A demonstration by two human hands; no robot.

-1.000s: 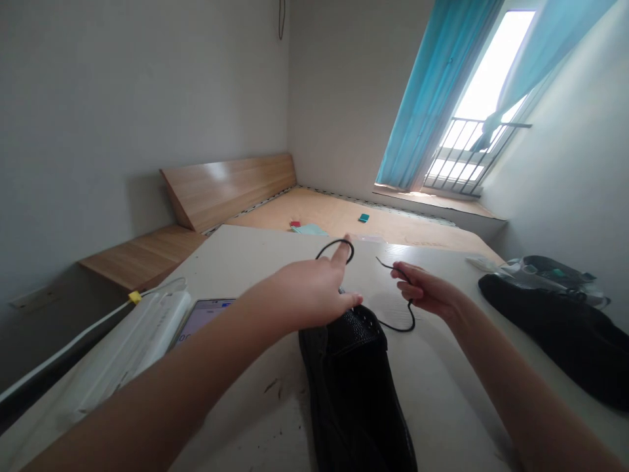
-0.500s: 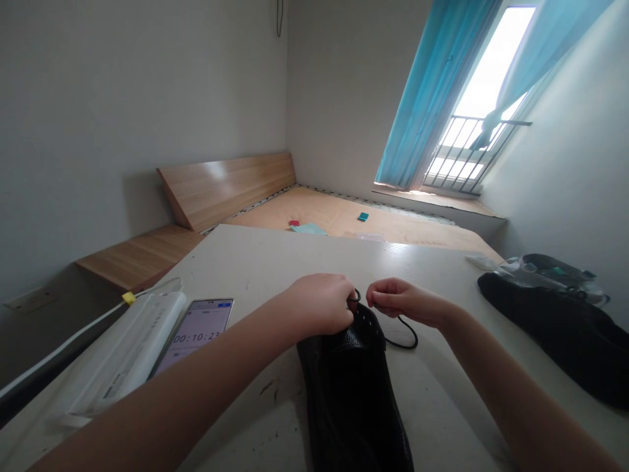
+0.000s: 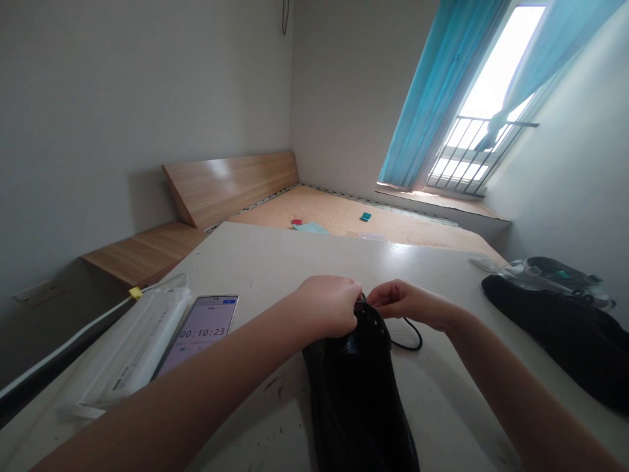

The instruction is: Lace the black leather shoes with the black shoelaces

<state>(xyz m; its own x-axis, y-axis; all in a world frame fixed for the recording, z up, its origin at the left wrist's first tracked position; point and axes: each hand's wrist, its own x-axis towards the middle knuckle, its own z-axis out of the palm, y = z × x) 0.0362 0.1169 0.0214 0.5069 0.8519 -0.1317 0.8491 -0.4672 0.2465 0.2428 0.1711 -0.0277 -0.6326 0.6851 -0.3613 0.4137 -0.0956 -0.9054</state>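
Head camera view shows two bare hands at a black shoe [image 3: 366,410]. The shoe sits on a white counter [image 3: 265,272], right in front of the person, and its near end goes past the bottom edge. The left hand [image 3: 331,307] is on top of the shoe, by the row of lace holes. Its fingers are bent in, and a small bit of black lace [image 3: 409,345] pokes out next to them. The right hand [image 3: 413,305] is just across from it, on the right side of the holes. Its thumb and fingers are close together, with the tips at the edge of the shoe. The two hands are very near each other. I cannot tell if either one is pinching the lace, because the fingertips are hidden. More of the lace makes a loop on the counter, under the right hand.

To the left, a phone [image 3: 204,328] lies face up and reads 00:10:23. A long white box [image 3: 135,347] is just beside it, with a white cord [image 3: 73,341] near it. Far over on the right is another black shoe [image 3: 545,334], with a clear plastic bag [image 3: 528,272] beside it. Past the counter is a bed [image 3: 339,203] with a wooden headboard [image 3: 236,180].
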